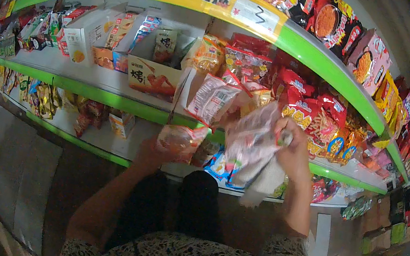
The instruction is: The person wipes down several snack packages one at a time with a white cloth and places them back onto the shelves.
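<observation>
My left hand (155,148), dim and blurred, grips a clear plastic snack packet (180,140) with reddish contents in front of the shelf edge. Higher and to the right, my right hand (293,147) holds a pale pink, partly see-through packet (250,135) by its upper right side. A whitish cloth (270,175) hangs below that same hand; whether the fingers pinch it too is hard to tell. Just behind the hands, a pink-and-white packet (214,99) with a barcode leans out over the middle shelf.
Red snack bags (302,103) crowd the middle shelf at right. An open carton (152,78) and a white box (79,42) stand at left. Noodle packs (328,20) line the upper shelf above its green edge (310,60). Blue-and-white packets (218,167) lie low down. Cardboard boxes (377,238) stand at right.
</observation>
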### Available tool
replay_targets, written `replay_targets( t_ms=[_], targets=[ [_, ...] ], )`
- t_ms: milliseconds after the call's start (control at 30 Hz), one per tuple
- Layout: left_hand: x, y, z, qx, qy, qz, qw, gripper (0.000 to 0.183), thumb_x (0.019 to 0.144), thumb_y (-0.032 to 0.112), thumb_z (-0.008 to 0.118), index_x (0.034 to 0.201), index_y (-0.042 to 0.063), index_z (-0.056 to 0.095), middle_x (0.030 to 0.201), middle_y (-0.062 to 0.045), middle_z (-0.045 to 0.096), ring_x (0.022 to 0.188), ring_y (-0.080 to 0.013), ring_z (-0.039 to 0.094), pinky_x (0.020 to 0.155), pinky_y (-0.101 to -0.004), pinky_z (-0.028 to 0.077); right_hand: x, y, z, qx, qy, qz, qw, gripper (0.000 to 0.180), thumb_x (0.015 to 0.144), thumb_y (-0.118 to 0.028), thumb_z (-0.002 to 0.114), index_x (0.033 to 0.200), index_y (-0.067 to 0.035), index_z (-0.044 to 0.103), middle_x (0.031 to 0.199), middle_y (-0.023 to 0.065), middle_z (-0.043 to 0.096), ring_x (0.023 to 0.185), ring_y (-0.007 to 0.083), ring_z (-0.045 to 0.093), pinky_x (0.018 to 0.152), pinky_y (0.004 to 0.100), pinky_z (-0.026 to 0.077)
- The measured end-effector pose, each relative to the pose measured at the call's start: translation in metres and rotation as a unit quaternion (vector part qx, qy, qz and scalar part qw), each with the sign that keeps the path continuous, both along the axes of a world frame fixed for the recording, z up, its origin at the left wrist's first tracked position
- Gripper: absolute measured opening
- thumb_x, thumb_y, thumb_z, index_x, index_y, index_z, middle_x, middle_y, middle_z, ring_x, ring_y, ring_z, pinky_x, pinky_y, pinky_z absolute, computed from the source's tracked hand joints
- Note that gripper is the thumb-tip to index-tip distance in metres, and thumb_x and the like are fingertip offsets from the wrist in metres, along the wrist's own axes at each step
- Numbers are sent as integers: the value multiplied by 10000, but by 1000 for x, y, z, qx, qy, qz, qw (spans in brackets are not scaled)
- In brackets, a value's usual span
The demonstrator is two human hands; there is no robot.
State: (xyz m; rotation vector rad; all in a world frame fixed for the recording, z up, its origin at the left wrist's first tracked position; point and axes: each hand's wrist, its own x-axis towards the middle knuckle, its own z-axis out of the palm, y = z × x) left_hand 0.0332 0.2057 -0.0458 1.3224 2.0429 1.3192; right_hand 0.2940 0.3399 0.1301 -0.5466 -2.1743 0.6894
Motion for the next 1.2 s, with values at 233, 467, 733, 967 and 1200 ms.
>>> replay_targets(
  t_ms=[233,467,733,967,1200],
  targets=[
    [-15,-4,-14,242,2,29,970,548,775,305,716,1179,6,497,834,-131,609,726,-265,628,591,-346,502,19,-30,-71,-154,-88,176,968,299,643,156,535,858,-49,506,792,32,524,776,136,519,706,256,429],
    [-6,80,81,374,-125,-32,918,506,837,171,634,1252,-35,431,1127,-213,535,1012,-278,554,868,-371,451,16,-72,-153,-176,-162,115,964,243,692,29,616,905,-77,565,822,114,613,792,270,622,676,339,479],
    [-18,185,109,332,225,124,908,453,800,45,541,1224,-64,427,1144,-237,530,1069,-374,529,914,-423,422,38,-107,-178,-186,-258,56,946,190,785,-58,553,961,-105,608,850,147,644,805,338,640,692,392,501],
    [-54,268,59,390,-363,-92,842,519,758,-7,567,1257,5,428,1131,-156,551,1057,-287,545,880,-388,456,49,-96,-185,-208,-268,72,938,252,797,-187,596,1036,-110,582,968,132,635,893,339,629,731,413,512],
    [-113,311,8,196,47,-15,979,553,788,119,650,1279,21,415,1155,-124,547,1001,-214,565,810,-319,487,48,-90,-194,-203,-252,67,944,179,773,-20,562,931,-97,596,869,133,622,831,345,627,675,409,493]
  ],
)
